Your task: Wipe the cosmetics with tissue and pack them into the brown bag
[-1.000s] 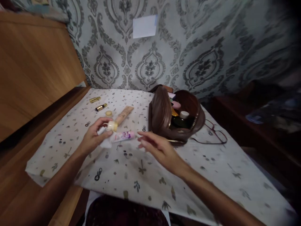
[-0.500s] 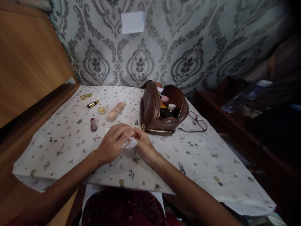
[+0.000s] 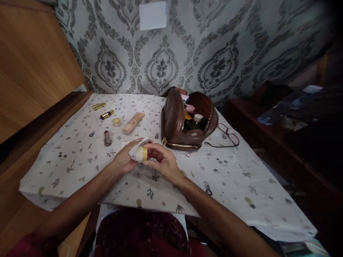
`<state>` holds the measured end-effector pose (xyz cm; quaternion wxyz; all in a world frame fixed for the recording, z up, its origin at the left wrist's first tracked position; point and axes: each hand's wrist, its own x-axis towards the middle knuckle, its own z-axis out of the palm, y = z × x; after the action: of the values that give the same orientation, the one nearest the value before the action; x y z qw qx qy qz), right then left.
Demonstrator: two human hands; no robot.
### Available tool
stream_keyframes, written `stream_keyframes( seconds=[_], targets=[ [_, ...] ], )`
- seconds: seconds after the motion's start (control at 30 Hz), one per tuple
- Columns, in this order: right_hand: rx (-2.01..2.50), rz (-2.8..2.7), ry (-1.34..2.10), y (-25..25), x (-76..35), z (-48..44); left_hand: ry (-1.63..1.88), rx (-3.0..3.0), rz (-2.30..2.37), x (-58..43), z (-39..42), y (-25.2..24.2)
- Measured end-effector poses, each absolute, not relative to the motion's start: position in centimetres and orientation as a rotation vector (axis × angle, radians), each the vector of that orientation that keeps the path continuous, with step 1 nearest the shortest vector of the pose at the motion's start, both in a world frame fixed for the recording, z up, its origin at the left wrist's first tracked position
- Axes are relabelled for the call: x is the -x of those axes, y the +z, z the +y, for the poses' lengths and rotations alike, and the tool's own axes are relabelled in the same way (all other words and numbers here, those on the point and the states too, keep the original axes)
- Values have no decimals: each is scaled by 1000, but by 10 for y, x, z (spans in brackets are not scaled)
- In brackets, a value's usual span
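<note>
Over the near part of the table, my left hand is closed on a white tissue, which lies against a small cosmetic jar with a pale body and a yellow lid. From the other side, the curved fingers and thumb of my right hand grip the lid end of this jar, which is tilted on its side. Just beyond lie a dark red lip gloss tube, a beige cream tube and a small round yellow pot. Part of the tissue is hidden behind the jar and fingers.
An open brown cosmetic bag with several items inside stands beyond my right hand. Red-framed glasses lie beside it. Two gold-and-dark small tubes, one a lipstick-like tube, lie at the far left. A plastic bottle is at the right.
The jar, hidden by my fingers before, now shows between my hands. My left hand has turned and opened out around the tissue, and my right fingers have spread along the jar.
</note>
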<state>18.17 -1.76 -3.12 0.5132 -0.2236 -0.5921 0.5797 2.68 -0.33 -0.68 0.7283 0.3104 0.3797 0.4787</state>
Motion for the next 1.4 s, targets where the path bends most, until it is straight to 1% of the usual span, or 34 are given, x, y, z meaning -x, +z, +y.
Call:
stream_keyframes(
  seconds=[0.13, 0.3, 0.43, 0.57, 0.7, 0.83, 0.93, 1.03, 1.2, 1.4],
  targets=[
    [649, -1470, 1192, -36, -181, -18, 1039, -485, 775, -37, -12, -17],
    [819, -1579, 798, -33, -184, -17, 933, -542, 775, -42, -26, -5],
    [836, -1703, 516, -31, -189, -15, 1031, -921, 974, -41, -38, -1],
    [789, -1807, 379, -36, -190, -18, 1045, -1399, 1115, -40, -42, -7],
    [775, -1820, 406, -42, -189, -21, 1024, -1566, 1200, -38, -37, -11],
    [830, -1843, 494, -42, -186, -22, 1054, -1601, 1301, -34, -31, -11],
    [808, -1837, 562, -39, -185, -22, 1082, -1469, 1298, -32, -28, -11],
    [750, -1795, 603, -35, -187, -22, 1078, -1217, 1244, -36, -26, -8],
    [733, -1681, 722, -21, -199, -20, 1093, -902, 1143, -50, -19, 6],
    [624, -1612, 811, -6, -214, -13, 884, -765, 1032, -60, -7, 14]
  ],
)
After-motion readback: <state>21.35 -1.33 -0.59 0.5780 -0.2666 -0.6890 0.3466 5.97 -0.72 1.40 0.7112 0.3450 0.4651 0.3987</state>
